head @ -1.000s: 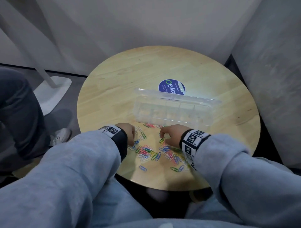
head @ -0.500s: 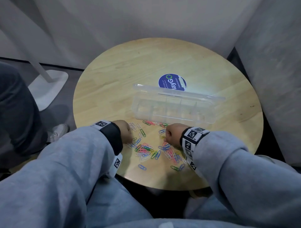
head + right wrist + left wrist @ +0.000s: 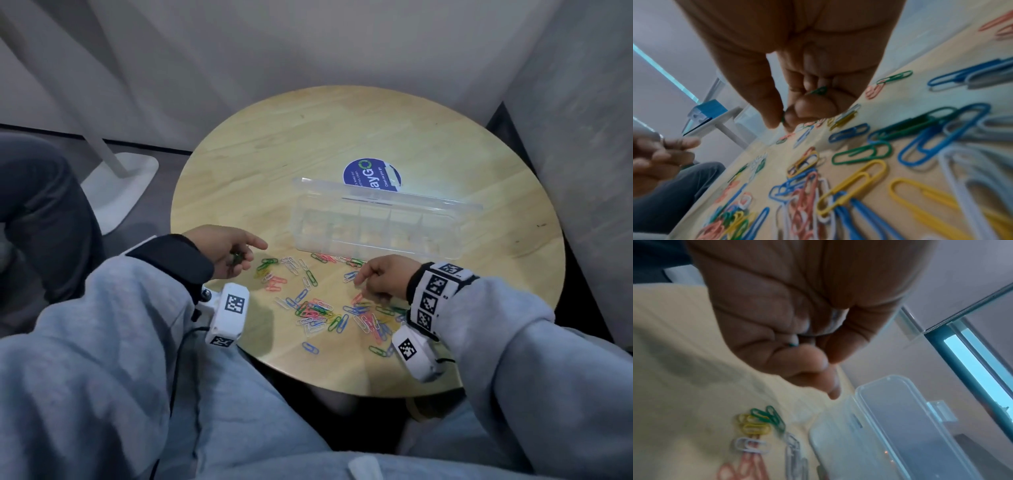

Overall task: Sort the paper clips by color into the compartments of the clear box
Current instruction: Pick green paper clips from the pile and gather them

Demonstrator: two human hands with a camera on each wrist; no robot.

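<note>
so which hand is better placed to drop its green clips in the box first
Probably the left hand: it is raised, palm up with green clips gathered in it, near the clear box's left end. The right hand is low over the pile, pinching a green clip.

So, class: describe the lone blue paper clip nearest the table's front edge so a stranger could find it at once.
Start at the round wooden table, then the scattered pile of coloured paper clips in front of the clear box. The blue paper clip lies alone below the pile, towards the person, touching no other clip.
</note>
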